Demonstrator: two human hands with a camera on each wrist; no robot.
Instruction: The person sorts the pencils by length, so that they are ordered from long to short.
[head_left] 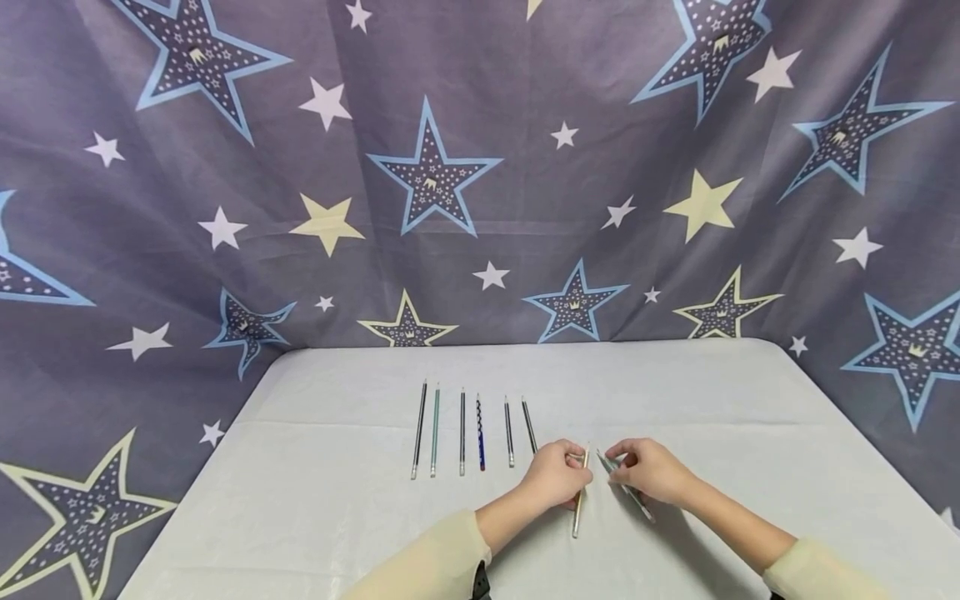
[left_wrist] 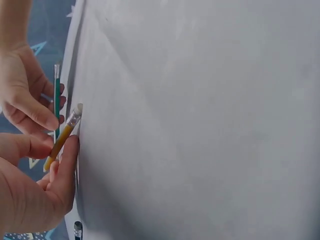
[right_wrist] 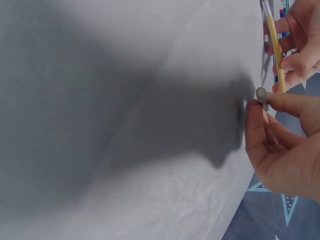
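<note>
My left hand (head_left: 557, 475) pinches a yellow pencil (head_left: 577, 515) between thumb and fingers, its eraser end towards me. Just to the right, my right hand (head_left: 654, 472) holds a green pencil (left_wrist: 56, 90) at a slant, the tip pointing up and left. The two pencils are close together over the table, apart at their tips. In the right wrist view the green pencil shows mainly its eraser end (right_wrist: 261, 93); fingers hide much of the rest. Beyond the left hand lies a black pencil (head_left: 528, 418), its lower end hidden from the head view.
Left of the hands, several pencils lie roughly parallel on the white-covered table (head_left: 300, 500): black (head_left: 418, 433), teal (head_left: 435, 433), dark (head_left: 462, 433), blue-patterned (head_left: 481, 437) and another black one (head_left: 509, 433). A star-printed curtain (head_left: 510, 208) hangs behind the table.
</note>
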